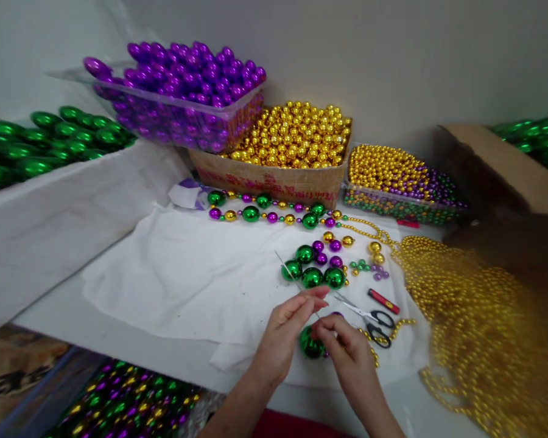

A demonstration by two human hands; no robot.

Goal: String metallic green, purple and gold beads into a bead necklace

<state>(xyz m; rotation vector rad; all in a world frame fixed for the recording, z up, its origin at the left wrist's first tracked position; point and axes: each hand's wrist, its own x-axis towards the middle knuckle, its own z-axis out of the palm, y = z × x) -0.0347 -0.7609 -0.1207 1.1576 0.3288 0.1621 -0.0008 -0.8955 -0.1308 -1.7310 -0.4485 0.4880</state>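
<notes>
My left hand (pixel 288 327) is closed in a pinch on a long thin needle (pixel 287 266), whose tip points up and left over the cloth. Close beside it, my right hand (pixel 344 348) pinches near the needle's lower end; what lies between its fingertips is too small to make out. A large green bead (pixel 309 344) shows between and below the hands, with a purple bead partly hidden behind the right fingers. Just beyond the fingers lies a group of green beads (pixel 312 277) and purple beads (pixel 321 258). Scissors (pixel 369 317) with black handles rest right of my hands, by a red lighter (pixel 383 301).
A beaded necklace (pixel 251 213) stretches across the white cloth (pixel 164 274). Behind it stand a clear bin of purple beads (pixel 182 103), a cardboard box of gold beads (pixel 274 179) and a tub of small mixed beads (pixel 393 204). Gold bead strands (pixel 475 328) pile up at right.
</notes>
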